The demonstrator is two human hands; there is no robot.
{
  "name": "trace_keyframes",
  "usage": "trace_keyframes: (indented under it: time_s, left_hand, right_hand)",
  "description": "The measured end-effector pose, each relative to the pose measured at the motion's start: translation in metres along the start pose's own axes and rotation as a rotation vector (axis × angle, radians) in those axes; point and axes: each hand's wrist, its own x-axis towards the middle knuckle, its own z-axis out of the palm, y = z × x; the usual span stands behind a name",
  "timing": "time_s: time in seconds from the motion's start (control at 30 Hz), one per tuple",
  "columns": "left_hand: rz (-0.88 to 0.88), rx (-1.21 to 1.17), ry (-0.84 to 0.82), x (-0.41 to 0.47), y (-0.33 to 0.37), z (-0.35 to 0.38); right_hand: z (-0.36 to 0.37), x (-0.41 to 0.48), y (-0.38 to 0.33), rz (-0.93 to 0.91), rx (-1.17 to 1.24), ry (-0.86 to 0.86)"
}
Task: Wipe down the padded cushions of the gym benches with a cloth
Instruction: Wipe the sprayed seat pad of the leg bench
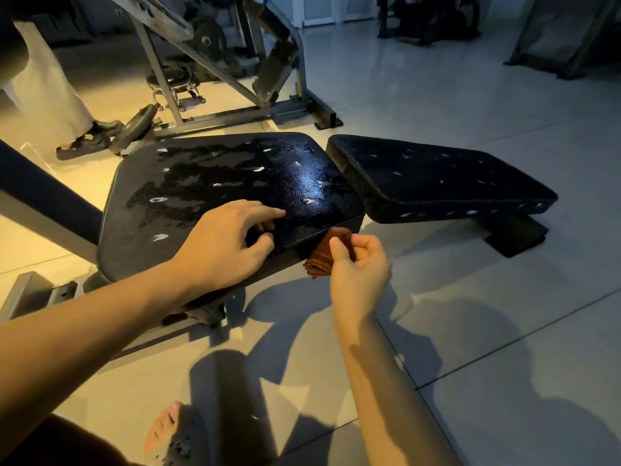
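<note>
A black padded bench cushion with worn white spots and a wet sheen fills the middle of the view. A second, narrower black cushion adjoins it on the right. My left hand rests on the near part of the wide cushion, fingers spread and lightly bent. My right hand pinches a folded brown cloth against the cushion's near right edge; the hand hides part of the cloth.
A grey metal machine frame with weight plates stands behind the bench. Another person's leg and sandal are at the far left. My own foot is on the tiled floor below. More equipment lines the back wall.
</note>
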Motion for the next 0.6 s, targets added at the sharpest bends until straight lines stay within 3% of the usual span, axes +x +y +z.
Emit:
trace_keyframes:
  time_s: [0.4, 0.5, 0.6]
  left_hand:
    - [-0.163, 0.013, -0.051, -0.014, -0.012, -0.038]
    - [-0.260, -0.005, -0.106, -0.018, -0.020, -0.047]
    - [-0.359, -0.196, -0.169, -0.018, -0.026, -0.057]
  right_hand:
    - [0.024, -0.066, -0.009, 0.023, -0.060, -0.196]
    - [0.021, -0.068, -0.016, 0.135, -0.038, -0.271]
    - [0.018, -0.060, -0.029, 0.311, 0.086, -0.261]
